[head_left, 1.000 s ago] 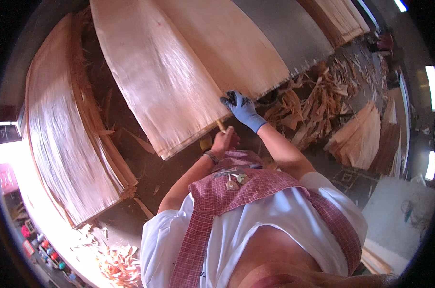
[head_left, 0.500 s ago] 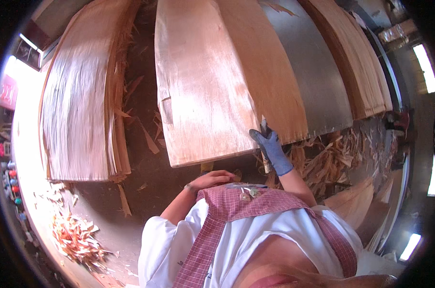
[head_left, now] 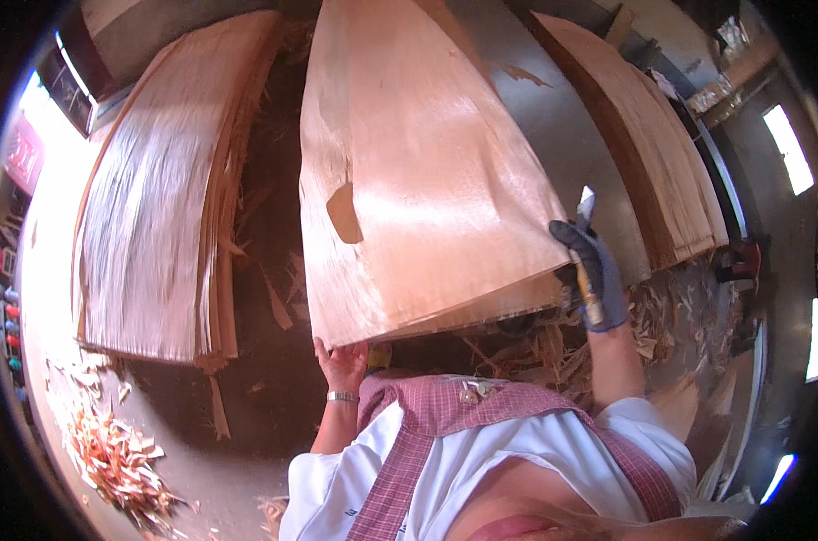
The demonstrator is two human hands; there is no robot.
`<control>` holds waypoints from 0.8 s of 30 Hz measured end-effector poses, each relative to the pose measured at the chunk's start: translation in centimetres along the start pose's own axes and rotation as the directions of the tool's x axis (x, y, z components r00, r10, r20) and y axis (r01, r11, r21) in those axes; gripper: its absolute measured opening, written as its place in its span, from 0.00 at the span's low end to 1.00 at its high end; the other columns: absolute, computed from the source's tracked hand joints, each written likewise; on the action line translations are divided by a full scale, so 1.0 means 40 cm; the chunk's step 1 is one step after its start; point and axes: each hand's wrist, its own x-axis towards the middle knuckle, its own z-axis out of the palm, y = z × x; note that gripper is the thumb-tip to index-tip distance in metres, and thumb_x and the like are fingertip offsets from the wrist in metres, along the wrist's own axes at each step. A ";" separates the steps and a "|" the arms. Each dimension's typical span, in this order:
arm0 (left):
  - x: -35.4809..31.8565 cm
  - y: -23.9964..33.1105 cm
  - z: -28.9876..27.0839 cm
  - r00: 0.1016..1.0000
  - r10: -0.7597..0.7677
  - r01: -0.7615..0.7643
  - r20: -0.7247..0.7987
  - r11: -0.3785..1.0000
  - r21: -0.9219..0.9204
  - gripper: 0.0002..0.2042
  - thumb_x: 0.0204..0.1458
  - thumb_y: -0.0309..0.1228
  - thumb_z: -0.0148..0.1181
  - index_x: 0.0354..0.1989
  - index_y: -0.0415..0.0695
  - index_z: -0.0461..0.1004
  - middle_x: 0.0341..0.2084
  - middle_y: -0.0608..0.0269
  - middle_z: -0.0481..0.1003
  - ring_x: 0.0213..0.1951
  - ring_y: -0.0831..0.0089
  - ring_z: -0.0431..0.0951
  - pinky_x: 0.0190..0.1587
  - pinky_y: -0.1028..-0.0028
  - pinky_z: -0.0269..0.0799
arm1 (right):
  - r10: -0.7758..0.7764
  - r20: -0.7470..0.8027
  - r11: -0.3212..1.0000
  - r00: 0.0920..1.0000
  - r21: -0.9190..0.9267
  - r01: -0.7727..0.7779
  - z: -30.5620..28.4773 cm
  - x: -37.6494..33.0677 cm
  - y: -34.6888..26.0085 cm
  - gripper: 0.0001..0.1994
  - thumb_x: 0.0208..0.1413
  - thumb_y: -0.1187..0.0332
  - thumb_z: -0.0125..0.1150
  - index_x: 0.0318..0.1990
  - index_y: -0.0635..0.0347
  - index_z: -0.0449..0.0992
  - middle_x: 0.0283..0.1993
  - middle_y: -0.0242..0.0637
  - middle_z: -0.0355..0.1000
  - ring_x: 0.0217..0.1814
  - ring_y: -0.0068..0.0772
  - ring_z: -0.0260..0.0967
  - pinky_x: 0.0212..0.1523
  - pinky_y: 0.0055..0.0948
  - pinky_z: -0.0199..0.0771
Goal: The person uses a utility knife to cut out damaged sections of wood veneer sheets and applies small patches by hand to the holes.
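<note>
A large thin sheet of wood veneer lies in front of me on a pile, with a torn hole near its left side. My left hand, bare and with a metal bracelet at the wrist, grips the sheet's near left corner from below. My right hand wears a blue-grey glove and holds a small knife, blade pointing up, at the sheet's near right corner.
A second veneer stack lies to the left, a third at the right beside a grey metal table. Wood scraps litter the floor at the lower left and under the right stack.
The view has swung so the centre sheet now lies straight ahead. My left hand has moved up to the sheet's near left corner. My gloved right hand stays at the right corner.
</note>
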 end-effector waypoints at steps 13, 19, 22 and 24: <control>-0.240 -0.185 -0.080 0.881 0.472 -0.460 -0.025 0.869 0.181 0.32 0.57 0.57 0.45 0.61 0.45 0.63 0.57 0.58 0.69 0.56 0.57 0.70 0.58 0.53 0.65 | -0.027 -0.081 0.973 0.996 0.227 0.045 -0.721 0.081 0.309 0.11 0.46 0.66 0.69 0.37 0.56 0.79 0.37 0.29 0.73 0.43 0.26 0.69 0.47 0.24 0.67; -0.315 -0.339 -0.039 0.809 0.584 -0.520 0.067 0.658 0.544 0.26 0.60 0.51 0.47 0.61 0.46 0.65 0.55 0.62 0.71 0.55 0.60 0.71 0.58 0.58 0.67 | 0.104 0.114 0.968 0.988 0.215 -0.126 -1.014 0.148 0.518 0.26 0.49 0.69 0.66 0.57 0.64 0.70 0.48 0.28 0.70 0.49 0.21 0.65 0.53 0.22 0.63; -0.199 -0.324 -0.077 0.863 0.496 -0.464 0.094 0.705 0.536 0.20 0.60 0.45 0.51 0.55 0.47 0.70 0.48 0.62 0.74 0.50 0.62 0.74 0.54 0.59 0.70 | 0.074 0.194 0.972 0.978 0.206 -0.114 -1.079 0.234 0.578 0.30 0.50 0.68 0.65 0.62 0.63 0.66 0.49 0.28 0.70 0.49 0.21 0.64 0.53 0.22 0.63; -0.147 -0.356 -0.036 0.860 0.498 -0.477 0.110 0.709 0.519 0.16 0.60 0.44 0.52 0.50 0.49 0.72 0.45 0.64 0.75 0.48 0.64 0.75 0.51 0.60 0.72 | 0.029 0.160 0.968 0.987 0.242 -0.067 -1.055 0.273 0.539 0.34 0.50 0.64 0.67 0.65 0.62 0.62 0.51 0.29 0.69 0.49 0.22 0.64 0.52 0.23 0.64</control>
